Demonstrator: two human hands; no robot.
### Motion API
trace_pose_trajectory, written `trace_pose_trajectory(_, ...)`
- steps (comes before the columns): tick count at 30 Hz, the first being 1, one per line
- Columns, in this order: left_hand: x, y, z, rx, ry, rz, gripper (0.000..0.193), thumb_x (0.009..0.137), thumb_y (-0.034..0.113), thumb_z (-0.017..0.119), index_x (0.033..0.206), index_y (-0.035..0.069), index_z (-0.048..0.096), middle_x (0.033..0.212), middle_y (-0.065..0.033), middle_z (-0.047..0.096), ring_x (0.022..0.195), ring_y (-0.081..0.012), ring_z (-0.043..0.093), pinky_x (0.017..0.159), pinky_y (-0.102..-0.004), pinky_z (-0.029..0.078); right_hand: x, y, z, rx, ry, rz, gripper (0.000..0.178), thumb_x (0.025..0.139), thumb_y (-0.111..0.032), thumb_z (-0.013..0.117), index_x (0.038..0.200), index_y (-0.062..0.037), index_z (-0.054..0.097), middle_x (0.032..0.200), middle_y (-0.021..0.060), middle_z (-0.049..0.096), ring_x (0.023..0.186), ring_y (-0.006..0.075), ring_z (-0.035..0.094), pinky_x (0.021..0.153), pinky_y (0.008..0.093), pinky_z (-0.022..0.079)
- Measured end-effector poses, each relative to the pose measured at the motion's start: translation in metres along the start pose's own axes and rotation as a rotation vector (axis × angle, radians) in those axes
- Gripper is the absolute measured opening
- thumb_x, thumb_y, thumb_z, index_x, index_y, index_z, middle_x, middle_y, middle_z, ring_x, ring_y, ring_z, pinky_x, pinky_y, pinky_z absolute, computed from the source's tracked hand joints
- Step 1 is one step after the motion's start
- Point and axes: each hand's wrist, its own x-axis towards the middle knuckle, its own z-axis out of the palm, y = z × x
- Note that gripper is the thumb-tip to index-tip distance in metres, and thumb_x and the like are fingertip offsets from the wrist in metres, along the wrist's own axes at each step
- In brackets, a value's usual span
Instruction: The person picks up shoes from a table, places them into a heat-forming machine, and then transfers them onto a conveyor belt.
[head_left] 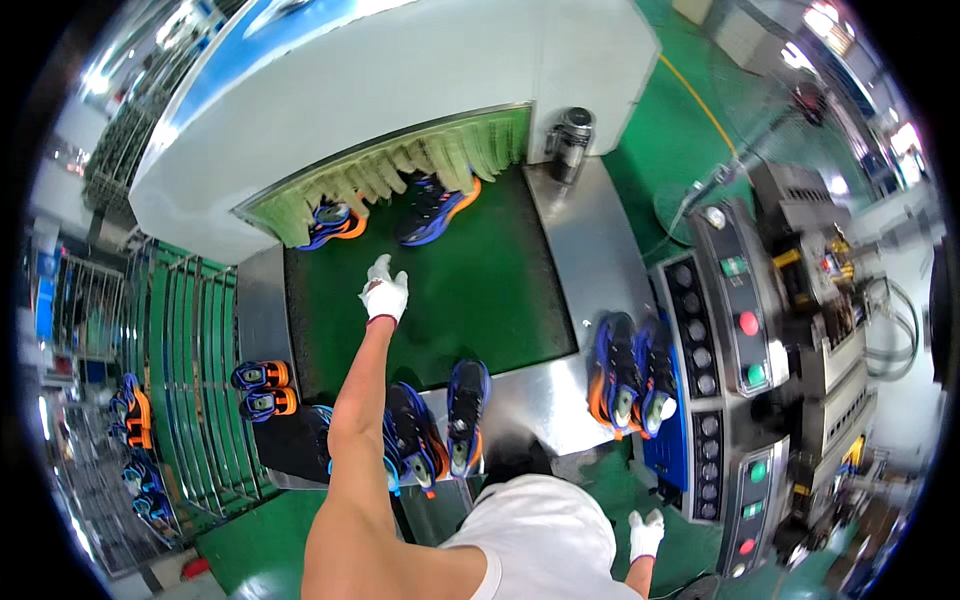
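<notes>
My left hand, in a white glove with a dark red cuff, reaches over the green conveyor belt. Its fingers are apart and nothing is in them. Just beyond it, a black and blue sneaker with an orange sole edge lies partly under the strip curtain. Another sneaker lies to its left, also at the strips. My right hand, gloved in white, is low at my right side, away from the belt. Its fingers are apart and it holds nothing I can see.
Sneakers line the near metal edge, some partly behind my left arm. A pair stands at the right corner, and small sneakers lie at left. A flask stands by the machine. Control panels are right, a metal rack left.
</notes>
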Motion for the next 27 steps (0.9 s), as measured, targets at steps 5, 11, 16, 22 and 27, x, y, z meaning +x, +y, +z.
trace_pose_trajectory(5,0.105,-0.051,-0.011,0.122,0.192,-0.159,0.083,0.087,0.038,0.074,0.158,0.021,0.034,0.160,-0.0190,0.036,0.128,-0.0463,0.054,0.103,-0.0588,0.047,-0.007,-0.026,-0.010,-0.464,-0.053,0.030,0.062,0.079,-0.018,0.085,0.129,0.0075,0.058,0.105,0.0161,0.070,0.098,0.0272,0.067,0.088,0.0399,0.055)
trace_pose_trajectory(11,0.238,-0.122,-0.036,0.239,0.344,-0.109,0.068,0.095,0.052,0.061,0.146,0.007,0.052,0.140,-0.0273,0.056,0.123,-0.0473,0.058,0.103,-0.0545,0.048,0.008,-0.011,-0.075,-0.519,-0.202,0.147,0.054,0.084,-0.022,0.077,0.128,0.0058,0.062,0.114,0.0163,0.070,0.101,0.0263,0.063,0.088,0.0404,0.052)
trace_pose_trajectory(16,0.274,-0.173,-0.031,0.359,0.395,0.044,0.058,0.102,0.050,0.051,0.122,-0.001,0.068,0.123,-0.0254,0.068,0.112,-0.0436,0.065,0.098,-0.0496,0.050,-0.003,-0.074,-0.056,-0.476,-0.170,0.007,0.038,0.088,-0.020,0.076,0.118,0.0022,0.070,0.107,0.0152,0.073,0.088,0.0258,0.066,0.079,0.0408,0.053)
trace_pose_trajectory(22,0.222,-0.149,-0.028,0.301,0.242,0.067,0.050,0.105,0.048,0.046,0.111,0.006,0.072,0.113,-0.0213,0.071,0.099,-0.0421,0.069,0.087,-0.0512,0.053,0.035,-0.088,-0.032,-0.362,-0.184,0.163,0.058,0.081,-0.015,0.084,0.129,0.0070,0.059,0.112,0.0159,0.069,0.102,0.0251,0.066,0.090,0.0372,0.054)
trace_pose_trajectory(27,0.123,-0.136,-0.031,0.169,0.042,0.251,0.052,0.108,0.045,0.039,0.096,0.006,0.072,0.098,-0.0203,0.071,0.089,-0.0416,0.068,0.080,-0.0504,0.052,0.019,-0.173,0.022,-0.249,-0.261,-0.237,0.059,0.088,-0.005,0.077,0.141,0.0063,0.053,0.133,0.0208,0.064,0.122,0.0268,0.064,0.105,0.0380,0.051)
